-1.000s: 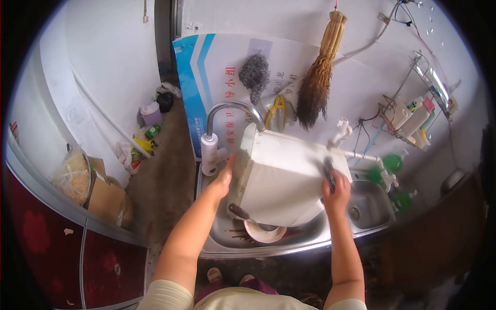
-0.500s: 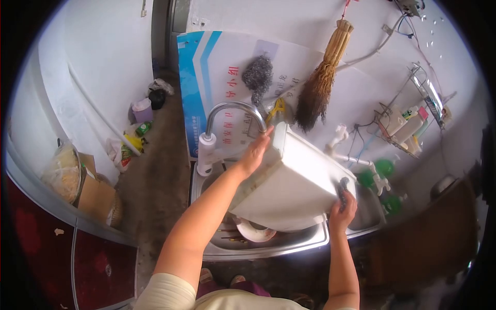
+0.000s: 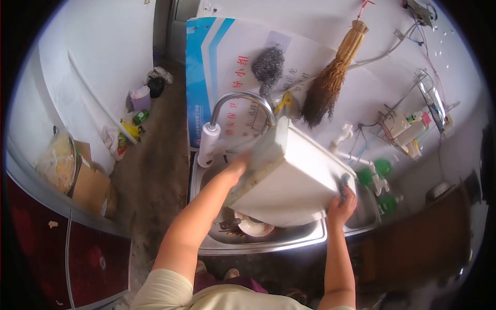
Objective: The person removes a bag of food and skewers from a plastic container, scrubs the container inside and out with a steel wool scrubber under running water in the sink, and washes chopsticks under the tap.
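A large white box-like container rests tilted over the metal sink. At its left side is my left hand, smeared by motion, so its fingers cannot be made out. My right hand is closed round a dark scouring pad at the container's right end. The curved faucet arches over the container's upper left corner. Below the container, a white bowl lies in the sink beside a dark-handled utensil.
A straw broom and a steel-wool bundle hang on the wall behind. To the right are a wire rack, white pipes and green bottles. A cardboard box stands at the left.
The container has turned and tilted, its left end rising. My left hand went up to its top corner, then came back down its left side. My right hand has shifted slightly downward with the pad.
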Action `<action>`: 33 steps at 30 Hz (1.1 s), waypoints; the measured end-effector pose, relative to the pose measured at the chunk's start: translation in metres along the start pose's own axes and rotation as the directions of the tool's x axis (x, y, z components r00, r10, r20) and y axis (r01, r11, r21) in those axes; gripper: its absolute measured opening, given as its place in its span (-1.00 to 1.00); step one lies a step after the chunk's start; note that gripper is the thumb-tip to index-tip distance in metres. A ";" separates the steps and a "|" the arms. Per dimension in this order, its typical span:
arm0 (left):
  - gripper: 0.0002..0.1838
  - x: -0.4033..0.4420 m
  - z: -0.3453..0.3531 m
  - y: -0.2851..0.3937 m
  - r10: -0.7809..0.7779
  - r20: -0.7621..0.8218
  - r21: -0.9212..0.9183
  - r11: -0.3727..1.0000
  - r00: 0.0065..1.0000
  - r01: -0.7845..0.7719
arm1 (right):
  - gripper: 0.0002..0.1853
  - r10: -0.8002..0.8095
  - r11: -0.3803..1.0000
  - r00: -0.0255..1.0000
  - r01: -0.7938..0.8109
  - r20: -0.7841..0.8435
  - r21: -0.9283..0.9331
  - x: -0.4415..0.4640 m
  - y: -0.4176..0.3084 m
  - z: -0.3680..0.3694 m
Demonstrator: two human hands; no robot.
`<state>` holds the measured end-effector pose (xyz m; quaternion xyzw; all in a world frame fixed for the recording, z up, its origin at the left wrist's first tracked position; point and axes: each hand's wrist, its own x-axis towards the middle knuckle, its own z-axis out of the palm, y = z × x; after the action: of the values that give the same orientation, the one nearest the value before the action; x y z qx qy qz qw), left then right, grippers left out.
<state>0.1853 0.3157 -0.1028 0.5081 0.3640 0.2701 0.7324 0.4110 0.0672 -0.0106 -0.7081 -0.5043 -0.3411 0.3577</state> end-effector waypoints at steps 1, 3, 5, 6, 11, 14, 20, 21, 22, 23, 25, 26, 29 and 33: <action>-0.29 -0.018 0.013 0.025 0.196 0.061 -0.031 0.981 0.979 -0.194 | -0.69 0.007 1.000 1.000 -0.007 -0.013 -0.005 -0.002 0.001 0.000; -0.24 -0.043 0.024 0.054 0.387 0.130 -0.023 0.922 0.913 -0.387 | -0.69 0.022 1.000 1.000 -0.022 0.007 -0.007 -0.004 -0.002 -0.003; -0.21 -0.052 0.025 0.062 0.395 0.159 0.073 0.909 0.905 -0.409 | -0.69 0.023 1.000 1.000 -0.023 0.013 -0.016 -0.004 -0.002 -0.006; -0.21 -0.048 0.022 0.059 0.409 0.156 0.021 0.908 0.899 -0.418 | -0.69 -0.018 1.000 1.000 0.019 0.023 -0.022 -0.002 -0.005 -0.008; -0.21 -0.001 -0.015 -0.011 0.134 0.150 -0.141 0.984 0.980 -0.113 | -0.67 -0.095 0.994 0.994 0.097 0.047 -0.056 0.003 -0.016 0.002; -0.26 -0.002 -0.035 -0.075 -0.201 0.085 -0.205 0.955 0.976 0.215 | -0.66 -0.084 0.994 0.995 0.087 0.044 -0.070 0.002 -0.014 0.004; -0.38 -0.024 -0.040 -0.122 -0.473 0.054 -0.431 0.783 0.880 0.447 | -0.67 -0.106 0.993 0.991 0.110 0.087 -0.049 0.012 -0.026 0.015; -0.40 -0.016 -0.044 -0.133 -0.496 0.049 -0.389 0.790 0.867 0.473 | -0.67 -0.105 0.992 0.991 0.110 0.087 -0.055 0.012 -0.026 0.019; -0.41 -0.009 -0.045 -0.143 -0.503 0.023 -0.433 0.774 0.864 0.463 | -0.67 -0.106 0.992 0.991 0.111 0.084 -0.060 0.014 -0.025 0.023; -0.43 -0.009 -0.043 -0.143 -0.512 -0.001 -0.476 0.756 0.859 0.450 | -0.67 -0.103 0.992 0.992 0.109 0.076 -0.067 0.014 -0.023 0.024; -0.46 -0.009 -0.041 -0.141 -0.530 -0.058 -0.527 0.736 0.846 0.425 | -0.68 -0.097 0.991 0.993 0.102 0.062 -0.084 0.012 -0.018 0.024; -0.47 -0.024 -0.036 -0.116 -0.540 -0.090 -0.534 0.736 0.837 0.417 | -0.68 -0.087 0.993 0.994 0.092 0.062 -0.080 0.012 -0.017 0.023; -0.54 -0.029 -0.037 -0.112 -0.536 -0.173 -0.491 0.774 0.826 0.399 | -0.68 -0.065 0.995 0.996 0.069 0.059 -0.068 0.010 -0.015 0.019; -0.65 0.022 -0.071 -0.204 -0.390 -0.339 -0.304 0.907 0.856 0.292 | -0.68 -0.054 0.997 0.998 0.055 0.033 -0.046 0.006 -0.011 0.014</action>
<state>0.1460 0.3022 -0.3160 0.2776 0.5523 0.2734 0.7370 0.4043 0.0847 -0.0106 -0.7077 -0.5208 -0.3512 0.3234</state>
